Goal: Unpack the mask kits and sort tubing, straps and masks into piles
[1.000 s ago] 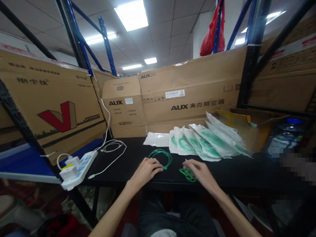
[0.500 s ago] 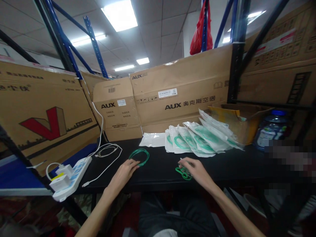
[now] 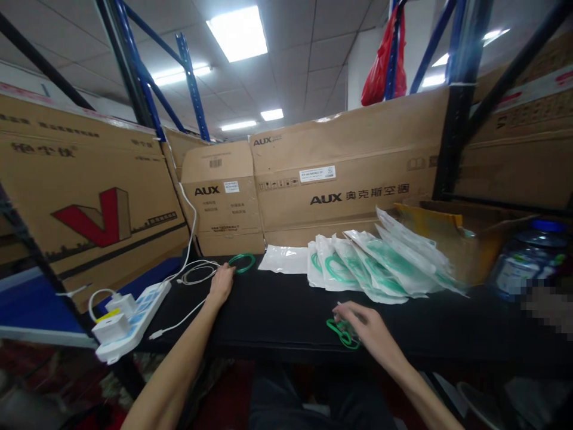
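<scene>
My left hand (image 3: pixel 222 279) is stretched far out over the black table (image 3: pixel 277 310), its fingers on a green coiled cable (image 3: pixel 242 262) near the back left. My right hand (image 3: pixel 364 325) rests near the front edge, fingers curled over a second small green cable bundle (image 3: pixel 340 331). A fanned row of clear bags with green cables (image 3: pixel 376 266) lies behind my right hand. One empty-looking flat bag (image 3: pixel 284 260) lies to the left of that row.
A white power strip (image 3: pixel 129 316) with chargers and white cords (image 3: pixel 197 272) sits at the table's left end. Large AUX cardboard boxes (image 3: pixel 340 173) wall the back. An open carton (image 3: pixel 452 239) and a plastic jug (image 3: pixel 523 260) stand at the right.
My left hand has pushed the green coiled cable from the front middle of the table away to the back left. My right hand has stayed on the small green bundle.
</scene>
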{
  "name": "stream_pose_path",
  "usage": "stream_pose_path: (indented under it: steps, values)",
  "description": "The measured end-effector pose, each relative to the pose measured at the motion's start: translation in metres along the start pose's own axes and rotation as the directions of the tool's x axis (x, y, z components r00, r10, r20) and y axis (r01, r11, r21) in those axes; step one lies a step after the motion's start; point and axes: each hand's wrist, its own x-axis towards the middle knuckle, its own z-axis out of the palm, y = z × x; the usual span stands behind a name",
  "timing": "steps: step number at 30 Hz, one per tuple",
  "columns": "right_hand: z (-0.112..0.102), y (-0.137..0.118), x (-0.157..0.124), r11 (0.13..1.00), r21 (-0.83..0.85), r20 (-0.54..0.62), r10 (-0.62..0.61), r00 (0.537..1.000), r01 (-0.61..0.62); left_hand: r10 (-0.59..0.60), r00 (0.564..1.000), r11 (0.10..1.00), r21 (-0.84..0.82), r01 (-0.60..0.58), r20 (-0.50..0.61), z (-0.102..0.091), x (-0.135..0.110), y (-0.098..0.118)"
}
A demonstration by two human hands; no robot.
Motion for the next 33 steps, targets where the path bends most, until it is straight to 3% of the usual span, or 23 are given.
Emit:
stream_pose_path:
  steps: [5, 12, 17, 22, 26, 29, 31, 33]
  values:
    - [-0.001, -0.001, 0.000, 1.000, -0.025, 0.023, 0.012, 1.000, -0.012, -0.147, 0.989, 0.981, 0.125, 0.147, -0.008, 0.003, 0.002, -0.021]
    - [-0.001, -0.002, -0.001, 0.999, -0.033, 0.031, 0.025, 0.999, -0.024, -0.274, 0.961, 0.943, 0.205, 0.262, 0.031, -0.027, -0.019, -0.077]
    - [-0.001, -0.004, 0.001, 0.999, 0.000, 0.020, 0.041, 0.999, -0.041, -0.288, 0.958, 0.953, 0.095, 0.287, -0.005, -0.041, -0.031, -0.072]
    - [-0.005, 0.004, 0.002, 0.993, 0.067, 0.020, 0.095, 0.995, -0.096, -0.275, 0.952, 0.954, -0.159, 0.254, -0.132, -0.060, -0.040, -0.023]
    - [-0.004, 0.009, 0.004, 0.963, 0.218, -0.016, 0.166, 0.986, -0.159, -0.133, 0.970, 0.895, -0.446, 0.029, -0.204, -0.075, -0.065, 0.053]
    - [0.011, 0.003, 0.008, 0.845, 0.510, 0.052, 0.158, 0.986, -0.162, 0.079, 0.980, 0.740, -0.648, -0.180, -0.183, -0.083, -0.097, 0.124]
    - [0.026, -0.001, 0.014, 0.815, 0.562, 0.076, 0.120, 0.990, -0.142, 0.211, 0.961, 0.610, -0.744, -0.271, -0.177, -0.086, -0.115, 0.164]
    - [0.042, -0.004, 0.022, 0.792, 0.601, 0.077, 0.077, 0.994, -0.108, 0.268, 0.945, 0.459, -0.838, -0.294, -0.185, -0.084, -0.125, 0.193]
